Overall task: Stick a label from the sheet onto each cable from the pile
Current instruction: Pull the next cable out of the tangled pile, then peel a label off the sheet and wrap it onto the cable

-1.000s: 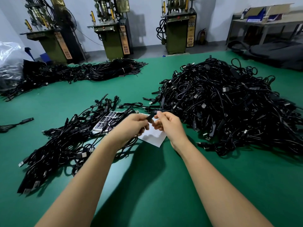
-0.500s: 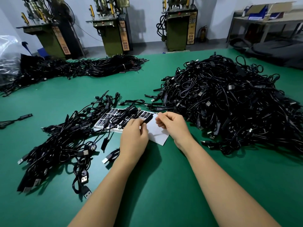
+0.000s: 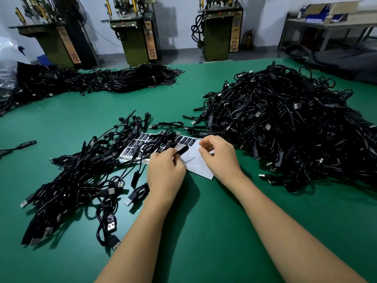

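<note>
Three olive-green machines (image 3: 134,35) stand along a pale wall (image 3: 263,15), with a grey table (image 3: 326,25) at right.

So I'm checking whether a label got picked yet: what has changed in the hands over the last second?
The left hand came down from above the label sheet toward its near edge, keeping its pinch on the black cable block. The right hand let go of the block and now hovers curled over the sheet's bare part; whether it holds a label cannot be told. The big cable pile stayed put.
</note>
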`<move>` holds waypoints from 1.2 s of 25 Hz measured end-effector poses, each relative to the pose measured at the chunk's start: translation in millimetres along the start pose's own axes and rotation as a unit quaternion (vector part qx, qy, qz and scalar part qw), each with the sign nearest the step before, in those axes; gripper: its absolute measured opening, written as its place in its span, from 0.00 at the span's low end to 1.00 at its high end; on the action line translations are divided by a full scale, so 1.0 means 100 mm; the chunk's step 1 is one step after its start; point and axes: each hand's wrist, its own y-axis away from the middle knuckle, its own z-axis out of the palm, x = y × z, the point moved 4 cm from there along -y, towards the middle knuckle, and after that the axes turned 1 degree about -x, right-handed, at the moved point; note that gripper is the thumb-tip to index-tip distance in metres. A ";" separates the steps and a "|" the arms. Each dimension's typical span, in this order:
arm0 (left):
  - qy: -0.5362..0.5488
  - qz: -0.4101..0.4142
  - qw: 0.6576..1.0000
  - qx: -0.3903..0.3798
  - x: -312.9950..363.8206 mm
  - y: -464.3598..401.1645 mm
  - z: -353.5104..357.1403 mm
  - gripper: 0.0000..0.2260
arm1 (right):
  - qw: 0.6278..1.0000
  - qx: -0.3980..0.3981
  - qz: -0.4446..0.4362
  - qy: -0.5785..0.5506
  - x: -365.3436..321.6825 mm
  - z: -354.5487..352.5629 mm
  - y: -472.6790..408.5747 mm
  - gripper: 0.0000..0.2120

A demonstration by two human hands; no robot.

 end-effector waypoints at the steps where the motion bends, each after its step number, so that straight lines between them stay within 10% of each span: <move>1: 0.017 -0.023 1.000 -0.006 -0.02 -0.01 0.01 0.07 | 0.999 -0.020 0.013 0.030 0.02 0.03 -0.02 0.06; 7: 0.096 -0.142 0.985 0.007 -0.11 -0.06 0.01 0.09 | 0.987 -0.075 0.044 0.137 -0.01 0.08 -0.31 0.06; 14: -0.081 -0.009 0.996 0.024 0.05 0.00 -0.01 0.05 | 0.958 -0.093 -0.015 0.271 -0.10 0.28 -0.30 0.13; 30: -0.099 0.012 0.995 0.022 0.02 -0.04 0.00 0.03 | 0.986 -0.081 0.001 0.144 -0.02 0.24 -0.20 0.17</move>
